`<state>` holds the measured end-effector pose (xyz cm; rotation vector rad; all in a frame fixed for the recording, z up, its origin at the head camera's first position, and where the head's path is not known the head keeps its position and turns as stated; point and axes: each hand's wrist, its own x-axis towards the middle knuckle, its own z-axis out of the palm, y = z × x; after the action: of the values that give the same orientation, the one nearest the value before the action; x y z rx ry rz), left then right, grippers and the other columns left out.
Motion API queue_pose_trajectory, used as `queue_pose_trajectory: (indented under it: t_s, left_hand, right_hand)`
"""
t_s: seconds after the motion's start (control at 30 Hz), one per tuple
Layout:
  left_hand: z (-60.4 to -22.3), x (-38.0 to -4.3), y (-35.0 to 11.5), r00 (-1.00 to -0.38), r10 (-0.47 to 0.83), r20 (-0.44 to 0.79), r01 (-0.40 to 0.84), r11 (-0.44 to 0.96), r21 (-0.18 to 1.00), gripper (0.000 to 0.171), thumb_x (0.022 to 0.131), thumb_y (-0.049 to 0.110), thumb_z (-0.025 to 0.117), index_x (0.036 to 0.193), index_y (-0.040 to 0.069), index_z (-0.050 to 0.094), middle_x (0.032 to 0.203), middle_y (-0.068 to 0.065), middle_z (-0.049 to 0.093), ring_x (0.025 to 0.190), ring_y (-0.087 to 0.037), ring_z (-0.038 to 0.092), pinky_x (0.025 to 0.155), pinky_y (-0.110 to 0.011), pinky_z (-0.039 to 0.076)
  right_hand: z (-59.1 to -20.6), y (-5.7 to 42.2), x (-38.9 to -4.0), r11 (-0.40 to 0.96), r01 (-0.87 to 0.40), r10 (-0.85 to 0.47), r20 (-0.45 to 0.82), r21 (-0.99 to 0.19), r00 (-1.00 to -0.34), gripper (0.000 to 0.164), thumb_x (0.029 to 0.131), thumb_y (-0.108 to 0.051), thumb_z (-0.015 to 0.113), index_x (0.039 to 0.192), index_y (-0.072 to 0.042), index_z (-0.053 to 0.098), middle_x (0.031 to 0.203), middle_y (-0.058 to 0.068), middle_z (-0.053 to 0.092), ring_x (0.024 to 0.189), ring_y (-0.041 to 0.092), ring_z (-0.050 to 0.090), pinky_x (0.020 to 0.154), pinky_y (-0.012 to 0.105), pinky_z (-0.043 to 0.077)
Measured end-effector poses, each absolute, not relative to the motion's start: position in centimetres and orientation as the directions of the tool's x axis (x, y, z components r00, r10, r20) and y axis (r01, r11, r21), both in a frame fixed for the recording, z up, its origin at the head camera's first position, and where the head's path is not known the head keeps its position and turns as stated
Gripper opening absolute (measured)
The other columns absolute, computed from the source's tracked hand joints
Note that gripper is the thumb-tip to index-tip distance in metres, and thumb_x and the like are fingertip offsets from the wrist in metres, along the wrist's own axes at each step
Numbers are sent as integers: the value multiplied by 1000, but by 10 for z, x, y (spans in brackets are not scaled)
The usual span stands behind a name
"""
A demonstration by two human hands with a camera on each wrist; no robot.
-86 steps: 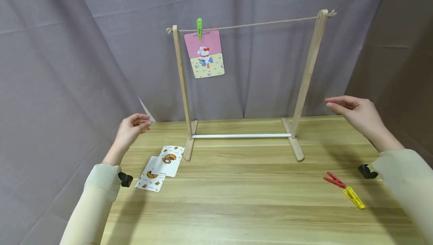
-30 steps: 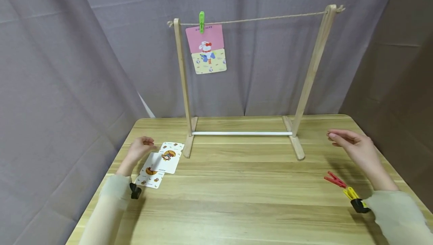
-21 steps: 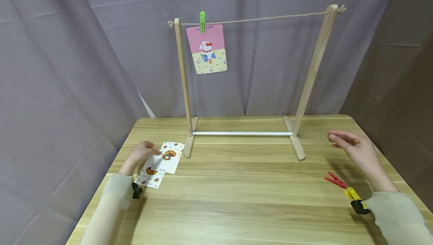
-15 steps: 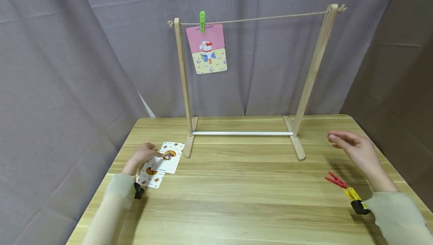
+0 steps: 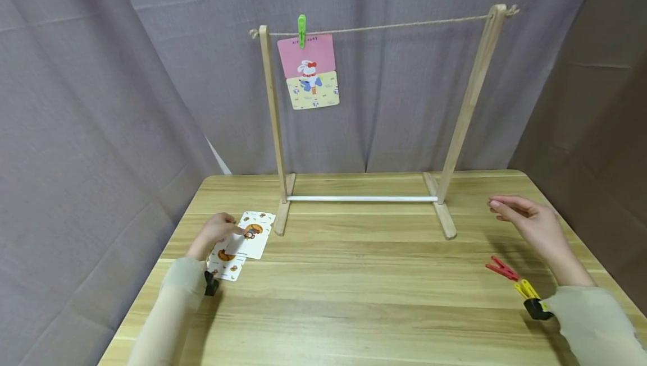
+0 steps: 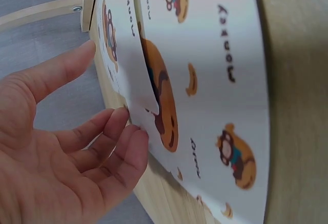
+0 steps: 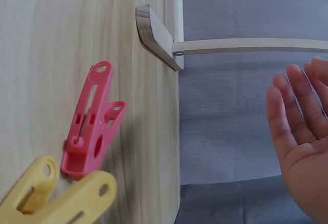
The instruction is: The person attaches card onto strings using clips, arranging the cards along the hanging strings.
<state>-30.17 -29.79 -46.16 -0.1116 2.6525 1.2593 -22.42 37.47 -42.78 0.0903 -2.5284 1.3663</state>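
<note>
Two white cards with monkey pictures lie overlapping on the left of the table, the upper card (image 5: 255, 248) partly covering the lower card (image 5: 226, 269). My left hand (image 5: 214, 231) is over their left side. In the left wrist view its fingertips (image 6: 136, 131) meet the cards' edge, and the thumb stands apart from the fingers. My right hand (image 5: 536, 228) hovers above the table at the right, holding nothing. Nearest to it lie a red clothespin (image 5: 502, 269) and a yellow clothespin (image 5: 525, 288), the latter partly hidden by the wrist camera.
A wooden rack (image 5: 462, 124) with a rope (image 5: 399, 26) strung across its top stands at the back. From the rope's left part hangs a pink and yellow rabbit card (image 5: 312, 74), held by a green clothespin (image 5: 301, 32). Grey curtain (image 5: 399, 108) closes off the back.
My left hand has come down and to the right onto the cards' left side, slowing over the last half second. The right hand has lowered, then stayed still. Cards and clothespins lie unmoved.
</note>
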Motion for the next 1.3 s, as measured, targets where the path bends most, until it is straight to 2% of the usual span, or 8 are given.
queue_pose_trajectory:
  t_s: [0.3, 0.47, 0.8, 0.97, 1.13, 1.3]
  left_hand:
    - [-467, -309, -294, -980, 1, -201, -145, 686, 713, 51, 82, 10, 77, 61, 18, 30, 53, 8, 23, 47, -8, 22, 47, -23, 23]
    - [-468, -308, -292, -980, -22, -198, -162, 668, 727, 51, 81, 11, 78, 59, 17, 31, 52, 7, 24, 47, -9, 22, 47, -24, 24]
    - [-468, -309, -286, -982, -38, -186, -158, 706, 690, 52, 77, 15, 80, 52, 19, 35, 50, 9, 24, 47, -8, 21, 46, -24, 23]
    - [-466, -311, -283, -978, -30, -205, -165, 713, 682, 55, 77, 18, 82, 55, 20, 31, 55, 7, 23, 50, -10, 22, 48, -26, 25]
    - [-465, -313, -280, -963, -80, -258, -235, 718, 656, 49, 74, 20, 83, 64, 17, 35, 64, 2, 29, 54, -12, 27, 49, -26, 27]
    - [-466, -317, -281, -960, -93, -263, -245, 733, 635, 45, 74, 20, 83, 67, 15, 39, 66, 1, 33, 55, -12, 29, 47, -25, 28]
  right_hand:
    - [-431, 377, -225, 565, -177, 69, 260, -806, -963, 44, 101, -36, 62, 132, -5, 64, 105, -32, 64, 87, -5, 64, 73, 11, 44]
    - [-433, 378, -224, 575, -163, 73, 249, -802, -966, 43, 101, -38, 62, 132, -8, 64, 105, -35, 61, 87, -6, 63, 73, 9, 42]
    - [-435, 379, -224, 578, -151, 84, 243, -802, -967, 46, 101, -39, 62, 132, -5, 64, 103, -36, 60, 85, -8, 62, 72, 8, 42]
    - [-437, 379, -224, 579, -153, 89, 248, -801, -965, 44, 100, -38, 63, 131, -7, 65, 103, -35, 60, 85, -7, 63, 72, 8, 43]
    - [-439, 378, -223, 577, -147, 93, 244, -803, -965, 44, 100, -38, 63, 131, -7, 65, 102, -36, 60, 85, -6, 63, 72, 9, 43]
    - [-439, 378, -223, 581, -134, 102, 236, -803, -967, 46, 100, -39, 63, 131, -6, 64, 102, -36, 59, 84, -6, 62, 71, 9, 42]
